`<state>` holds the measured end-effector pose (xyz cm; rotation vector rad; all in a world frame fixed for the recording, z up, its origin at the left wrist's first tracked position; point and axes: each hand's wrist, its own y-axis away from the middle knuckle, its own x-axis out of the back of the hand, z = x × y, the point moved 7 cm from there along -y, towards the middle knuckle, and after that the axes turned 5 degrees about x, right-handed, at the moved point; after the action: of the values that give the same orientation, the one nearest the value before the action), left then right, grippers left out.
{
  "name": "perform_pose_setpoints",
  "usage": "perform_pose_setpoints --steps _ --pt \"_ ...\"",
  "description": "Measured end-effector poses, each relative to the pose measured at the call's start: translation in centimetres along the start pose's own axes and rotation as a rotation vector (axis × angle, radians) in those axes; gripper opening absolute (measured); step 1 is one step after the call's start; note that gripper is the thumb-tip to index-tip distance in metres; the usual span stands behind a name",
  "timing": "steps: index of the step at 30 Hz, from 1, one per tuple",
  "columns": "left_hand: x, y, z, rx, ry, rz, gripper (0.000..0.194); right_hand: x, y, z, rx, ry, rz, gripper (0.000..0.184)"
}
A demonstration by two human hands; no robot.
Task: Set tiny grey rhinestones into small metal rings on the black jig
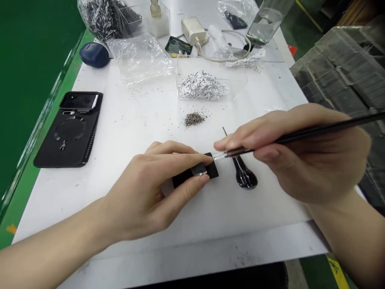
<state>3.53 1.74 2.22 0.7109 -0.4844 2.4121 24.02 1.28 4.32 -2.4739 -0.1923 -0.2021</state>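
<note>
My left hand point(159, 180) pinches a small dark rectangular part point(199, 169) between thumb and fingers. Beneath it lies a flat black block point(213, 171) on the white table, partly covered by my fingers. My right hand point(309, 156) is closed around black tweezers point(240, 151). Their pale tips come up to the left fingertips, at the edge of the black block; whether anything tiny is between the tips I cannot tell. Just under the tweezers lies a small screwdriver point(246, 176) with a glossy black bulbous handle.
Beyond my hands are a pile of tiny metal screws point(194, 119) and a clear tray point(231, 90) of small white pieces. A phone point(67, 132) lies left. Behind stand plastic bags point(144, 60), a charger point(193, 30) and a liquid-filled container point(266, 24). Clear boxes point(337, 64) are stacked right.
</note>
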Motion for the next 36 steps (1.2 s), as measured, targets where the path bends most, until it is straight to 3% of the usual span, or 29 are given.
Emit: perform_pose_setpoints --steps 4,7,14,22,28,36 --pt "0.0 -0.2 0.1 0.013 0.016 -0.013 0.023 -1.3 0.1 0.1 0.107 -0.085 -0.128 0.013" --pt "-0.1 -0.4 0.2 0.015 0.032 -0.016 0.022 -1.9 0.2 0.5 0.106 -0.094 -0.163 0.012" --pt "-0.2 -0.5 0.1 0.023 0.085 -0.025 0.021 -1.8 0.4 0.8 0.006 -0.053 -0.185 0.021" --pt "-0.3 -0.4 0.1 0.018 0.127 -0.018 0.021 -1.7 0.5 1.1 -0.012 -0.03 -0.194 0.018" --pt "-0.3 -0.5 0.1 0.006 0.125 -0.02 0.021 -1.7 0.3 1.0 0.054 -0.114 -0.177 0.02" --pt "-0.3 -0.5 0.1 0.013 0.143 -0.008 0.02 -1.5 0.4 1.3 0.001 -0.061 -0.18 0.017"
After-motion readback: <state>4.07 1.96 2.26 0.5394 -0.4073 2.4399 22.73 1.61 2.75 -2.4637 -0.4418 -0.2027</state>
